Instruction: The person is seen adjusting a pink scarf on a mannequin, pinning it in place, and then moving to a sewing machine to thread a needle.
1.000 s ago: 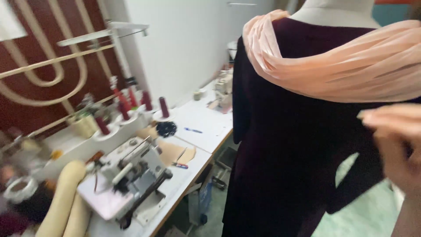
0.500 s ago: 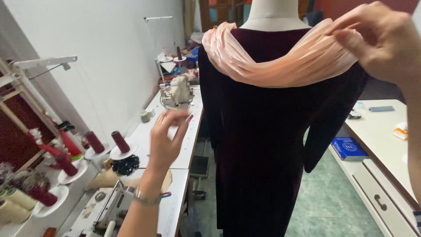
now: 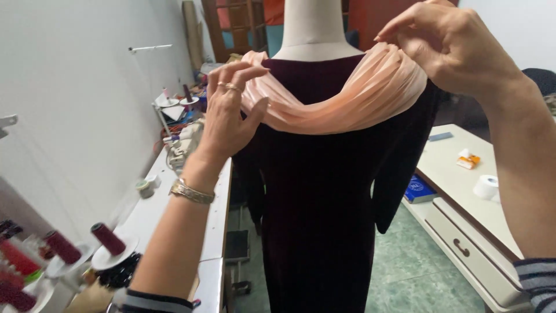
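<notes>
A dressmaker's mannequin (image 3: pixel 313 26) stands in front of me in a dark purple velvet dress (image 3: pixel 321 197). A pleated peach fabric drape (image 3: pixel 347 98) hangs in a curve across its neckline, shoulder to shoulder. My left hand (image 3: pixel 229 116), with rings and a wristwatch, touches the drape at the mannequin's left-side shoulder, fingers spread. My right hand (image 3: pixel 446 46) pinches the drape's folds at the other shoulder.
A long white worktable (image 3: pixel 214 214) runs along the left wall with maroon thread cones (image 3: pixel 107 239) and a sewing machine (image 3: pixel 182 145) further back. A white cabinet with drawers (image 3: pixel 469 232) stands at the right, holding a tape roll (image 3: pixel 485 186) and small boxes. Green tiled floor lies below.
My view has swung right and closer to the mannequin. My left hand rose from mid-air to the drape at the shoulder. My right hand stays pinched on the drape.
</notes>
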